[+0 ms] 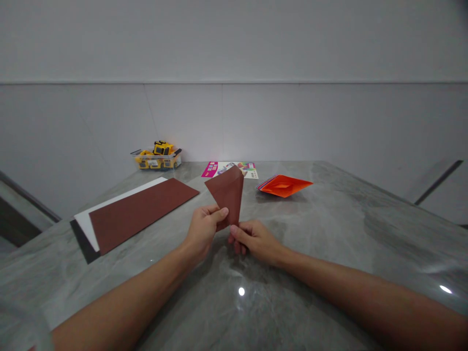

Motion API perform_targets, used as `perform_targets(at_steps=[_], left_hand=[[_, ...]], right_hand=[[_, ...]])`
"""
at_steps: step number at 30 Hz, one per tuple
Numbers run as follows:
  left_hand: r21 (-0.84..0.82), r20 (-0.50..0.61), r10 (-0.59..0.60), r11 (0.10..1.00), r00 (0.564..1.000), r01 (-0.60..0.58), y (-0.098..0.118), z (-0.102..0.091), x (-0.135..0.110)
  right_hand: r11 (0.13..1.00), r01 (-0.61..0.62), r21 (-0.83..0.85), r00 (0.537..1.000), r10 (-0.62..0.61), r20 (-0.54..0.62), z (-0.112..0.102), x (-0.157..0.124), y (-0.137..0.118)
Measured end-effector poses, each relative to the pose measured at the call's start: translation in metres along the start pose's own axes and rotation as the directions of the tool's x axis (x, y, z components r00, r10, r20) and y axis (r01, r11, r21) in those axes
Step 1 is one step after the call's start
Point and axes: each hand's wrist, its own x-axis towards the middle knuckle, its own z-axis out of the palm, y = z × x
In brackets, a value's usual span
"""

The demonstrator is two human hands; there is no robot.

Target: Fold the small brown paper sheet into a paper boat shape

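A folded brown paper stands upright over the grey marble table, pointed end down. My left hand pinches its lower left edge with thumb and fingers. My right hand grips its lower tip from the right, fingers curled round it. Both hands meet just above the tabletop near the middle.
A stack of long brown, white and black sheets lies to the left. A folded orange paper shape rests on coloured sheets at the back right. A colourful leaflet and a yellow toy vehicle on a clear box stand by the wall.
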Motion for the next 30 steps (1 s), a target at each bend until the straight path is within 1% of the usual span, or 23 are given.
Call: perform_targets(at_steps=[3, 6, 11, 15, 19, 24, 30], left_hand=[[0.004, 0.040, -0.020, 1.000, 0.999, 0.020, -0.0014, 0.0025, -0.0018], [0.001, 0.037, -0.027, 1.000, 0.999, 0.027, -0.0023, 0.0037, -0.0022], [-0.030, 0.013, -0.054, 0.998, 0.998, 0.054, -0.0052, 0.0033, -0.0016], [-0.045, -0.011, -0.070, 0.997, 0.997, 0.070, -0.0060, 0.0036, -0.0013], [-0.056, -0.062, -0.052, 0.997, 0.997, 0.049, -0.0038, 0.0061, -0.0020], [-0.064, -0.095, -0.018, 0.998, 0.995, 0.012, -0.0020, 0.0085, -0.0039], [-0.050, -0.055, 0.003, 0.999, 0.998, -0.006, -0.0075, 0.0043, -0.0004]], right_hand=[[0.996, -0.016, 0.093, 1.000, 0.014, 0.021, 0.0018, 0.0033, 0.0026], [0.987, -0.043, 0.152, 0.998, 0.036, 0.050, -0.0006, 0.0054, 0.0023], [0.990, -0.048, 0.132, 0.996, 0.037, 0.083, -0.0035, 0.0050, 0.0012], [0.998, -0.025, 0.055, 0.996, 0.021, 0.084, -0.0050, 0.0053, 0.0025], [1.000, 0.023, -0.007, 0.998, -0.022, 0.056, -0.0066, 0.0052, -0.0007], [1.000, 0.009, -0.021, 0.999, -0.008, 0.037, -0.0074, 0.0051, -0.0036], [1.000, 0.010, 0.023, 0.999, -0.010, 0.037, -0.0074, 0.0048, -0.0023]])
